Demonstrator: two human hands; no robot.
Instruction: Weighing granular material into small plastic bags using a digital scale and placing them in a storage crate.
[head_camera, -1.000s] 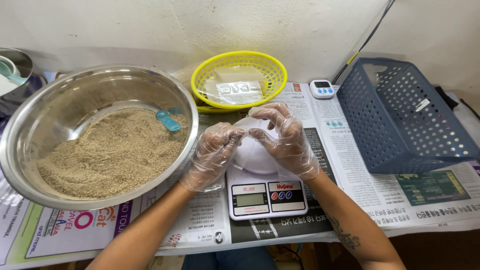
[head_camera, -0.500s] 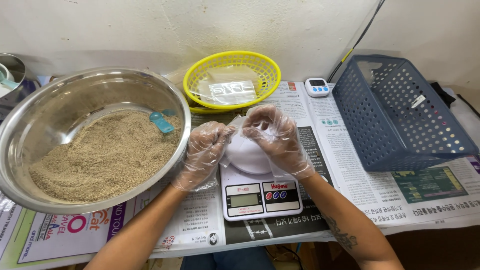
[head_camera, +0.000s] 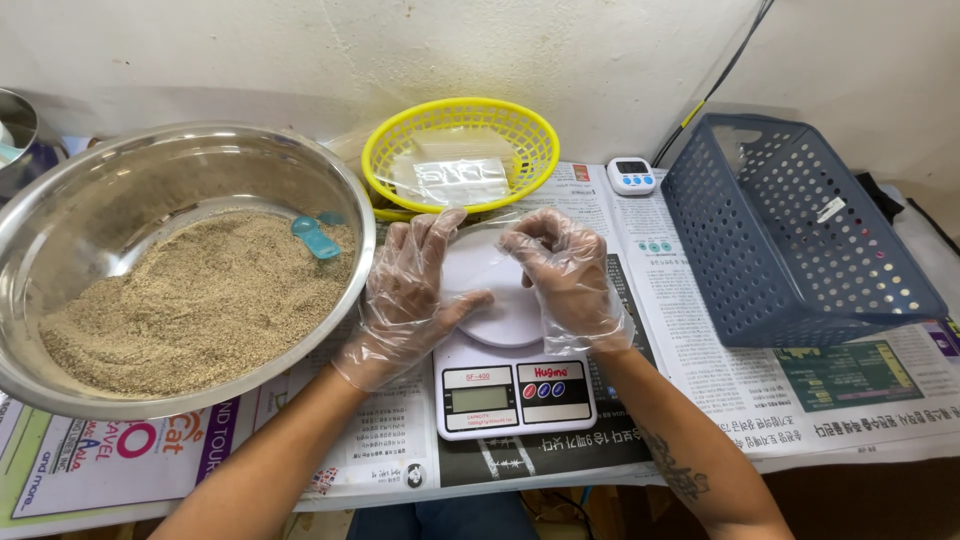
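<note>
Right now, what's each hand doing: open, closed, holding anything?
Left hand: gloved, fingers spread open, resting on the clear plastic bag over the scale.
Right hand: gloved, fingers curled, pinching the bag's top edge.

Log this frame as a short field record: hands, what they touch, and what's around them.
left hand: gloved, on a clear bag over the scale
right hand: gloved, pinching the bag's top
bowl: steel, holds grain and a blue scoop
yellow basket: holds clear bags
blue basket: tilted, at right
timer: behind scale
surface: newspaper
</note>
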